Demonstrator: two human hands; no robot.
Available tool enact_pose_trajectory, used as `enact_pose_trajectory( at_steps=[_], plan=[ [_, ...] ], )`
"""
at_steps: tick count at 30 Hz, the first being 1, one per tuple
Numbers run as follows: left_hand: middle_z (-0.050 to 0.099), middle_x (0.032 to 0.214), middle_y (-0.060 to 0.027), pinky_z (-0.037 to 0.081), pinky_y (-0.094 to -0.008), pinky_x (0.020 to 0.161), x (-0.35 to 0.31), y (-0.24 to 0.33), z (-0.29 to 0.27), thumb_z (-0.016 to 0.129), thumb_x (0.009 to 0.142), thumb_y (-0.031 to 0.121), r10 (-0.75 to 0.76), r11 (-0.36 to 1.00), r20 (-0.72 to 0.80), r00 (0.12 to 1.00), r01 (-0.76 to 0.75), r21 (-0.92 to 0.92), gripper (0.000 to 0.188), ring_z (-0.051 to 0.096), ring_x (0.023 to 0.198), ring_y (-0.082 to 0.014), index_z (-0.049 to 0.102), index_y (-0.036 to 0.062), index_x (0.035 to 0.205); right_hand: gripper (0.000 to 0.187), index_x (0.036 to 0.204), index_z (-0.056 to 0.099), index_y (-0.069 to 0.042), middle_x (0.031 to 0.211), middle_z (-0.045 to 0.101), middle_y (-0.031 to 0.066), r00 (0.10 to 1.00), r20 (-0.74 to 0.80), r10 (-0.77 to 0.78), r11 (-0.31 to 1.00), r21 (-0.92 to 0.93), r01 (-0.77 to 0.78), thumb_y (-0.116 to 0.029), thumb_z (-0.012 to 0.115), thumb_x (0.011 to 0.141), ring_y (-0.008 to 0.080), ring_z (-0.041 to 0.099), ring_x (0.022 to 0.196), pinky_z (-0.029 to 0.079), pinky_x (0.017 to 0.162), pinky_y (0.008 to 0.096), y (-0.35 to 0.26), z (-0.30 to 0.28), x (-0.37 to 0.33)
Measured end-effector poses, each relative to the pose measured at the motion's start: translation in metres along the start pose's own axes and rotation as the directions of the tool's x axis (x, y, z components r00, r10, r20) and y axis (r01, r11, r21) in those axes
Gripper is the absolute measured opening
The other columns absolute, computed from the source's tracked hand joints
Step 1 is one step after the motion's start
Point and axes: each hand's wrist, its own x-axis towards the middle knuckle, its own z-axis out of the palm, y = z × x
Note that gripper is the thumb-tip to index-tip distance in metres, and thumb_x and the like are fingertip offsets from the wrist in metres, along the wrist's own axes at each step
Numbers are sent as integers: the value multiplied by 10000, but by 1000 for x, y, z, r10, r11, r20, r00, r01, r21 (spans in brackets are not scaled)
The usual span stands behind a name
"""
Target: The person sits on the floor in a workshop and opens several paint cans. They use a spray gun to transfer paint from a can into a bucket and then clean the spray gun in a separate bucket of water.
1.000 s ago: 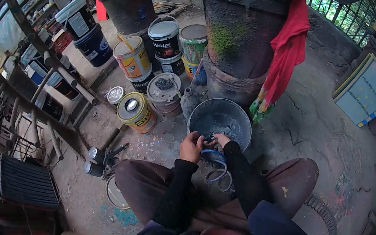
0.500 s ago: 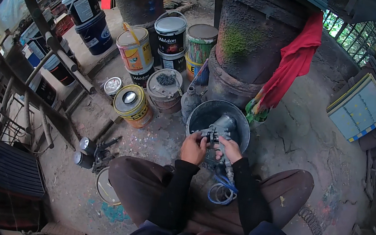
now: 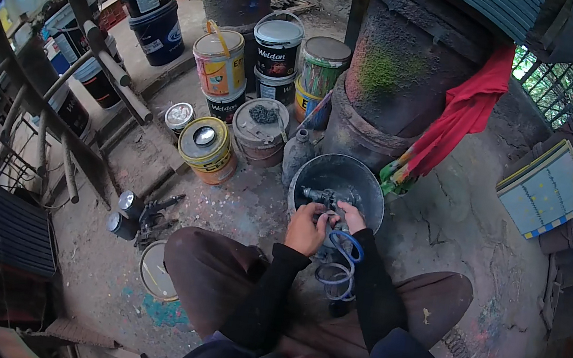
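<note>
In front of my crossed legs stands a dark basin point(image 3: 371, 200). Over its near rim I hold a metal spray gun point(image 3: 319, 195), its body tilted across the opening. My left hand point(image 3: 305, 231) is closed at the gun's near side, fingertips bent together. Close beside it, my right hand point(image 3: 350, 219) grips the gun from the right, its fingers partly hidden. A coiled blue air hose point(image 3: 344, 257) hangs below my hands, in front of the basin.
Several paint buckets point(image 3: 205, 155) stand at the far left, near a grey bottle point(image 3: 298, 155). Behind the basin rises a large crusted drum point(image 3: 404, 71) with a red cloth point(image 3: 470, 95) hanging from it. Two more spray guns point(image 3: 148, 222) and a lid point(image 3: 155, 270) lie by my left knee.
The spray gun has turned in my hands, and its cup no longer shows above the basin. The blue hose loop has risen closer to my right wrist. My head view has shifted slightly.
</note>
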Motion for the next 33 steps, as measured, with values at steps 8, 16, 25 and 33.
enact_pose_trajectory(
  at_steps=[8,16,25,33],
  plan=[
    [645,863,-172,490,-323,738,4,-29,1,576,827,101,-154,987,31,987,156,-48,204,642,826,-256,585,-35,979,419,1064,614,20,1148,575,199,922,-361,-143,500,-830,-247,-264,617,757,264,521,1098,398,898,352,22,-32,55],
    [646,931,-195,495,-307,734,6,-27,15,624,828,248,-249,955,219,943,277,-108,431,640,833,-221,545,-101,1068,397,984,620,40,995,628,209,950,-257,-176,329,-925,-189,-305,615,788,299,603,950,461,788,362,-3,5,-4],
    [605,994,-226,489,-305,696,15,-85,59,606,799,481,-380,888,179,908,412,-206,791,612,841,-214,370,-125,1249,331,1106,467,71,724,613,215,845,67,-531,45,-993,107,-149,499,860,279,628,574,474,482,387,20,69,-79],
    [574,1019,-127,447,-290,777,14,-98,98,617,798,457,-469,702,221,855,512,-495,773,559,893,-190,314,-13,1331,408,1162,475,39,995,572,275,757,144,-637,-59,-989,138,-135,557,802,428,545,934,428,803,460,35,111,-119]
  ],
)
